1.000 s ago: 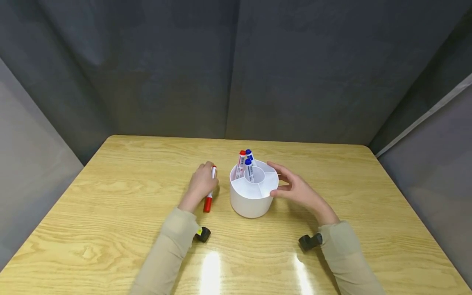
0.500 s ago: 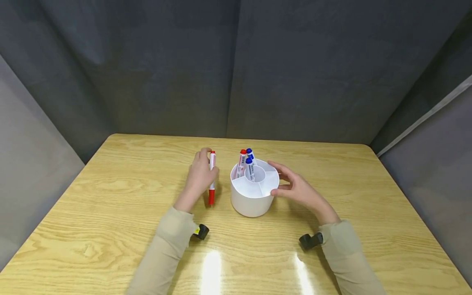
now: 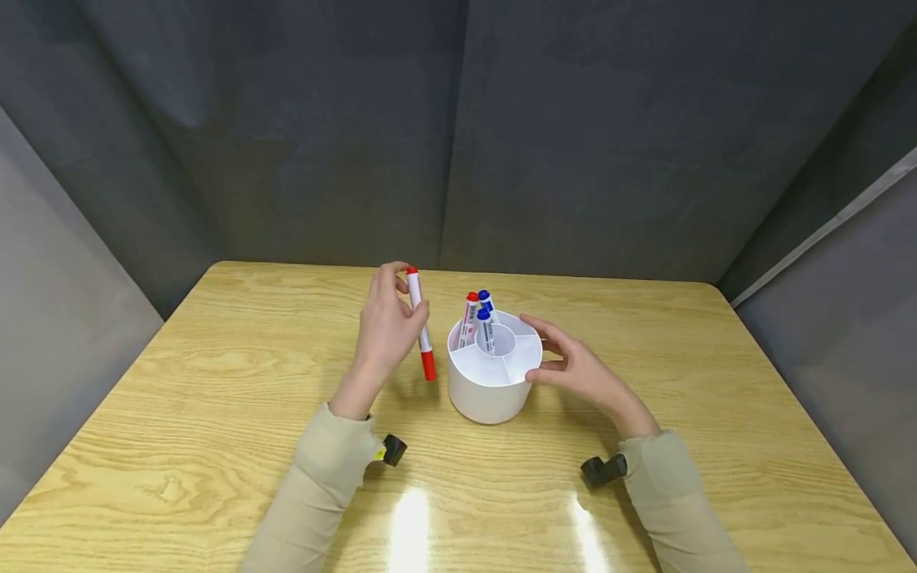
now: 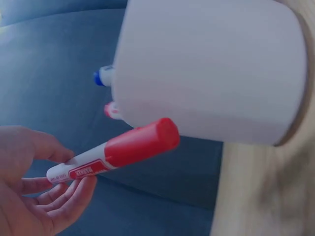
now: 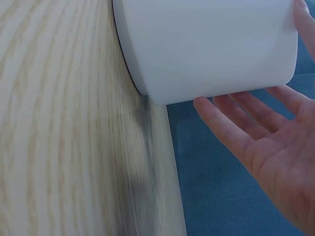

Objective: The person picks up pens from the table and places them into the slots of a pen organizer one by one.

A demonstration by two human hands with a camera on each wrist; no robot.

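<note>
My left hand (image 3: pixel 387 326) holds a red-capped white marker (image 3: pixel 421 334) lifted off the table, cap end down, just left of a round white divided holder (image 3: pixel 493 374). In the left wrist view the marker (image 4: pixel 118 150) lies between my thumb and fingers, beside the holder's wall (image 4: pixel 211 69). One red marker (image 3: pixel 469 317) and two blue markers (image 3: pixel 485 322) stand in the holder's back compartment. My right hand (image 3: pixel 569 362) rests with straight fingers against the holder's right side (image 5: pixel 206 46).
The holder stands near the middle of a light wooden table (image 3: pixel 215 382). Grey fabric walls (image 3: pixel 458 127) close in the back and both sides. Wrist cameras (image 3: pixel 394 450) sit on both sleeves.
My left hand picked the red marker up from the table, raised it and tilted it upright, moving it a little toward the holder. The right hand stayed at the holder.
</note>
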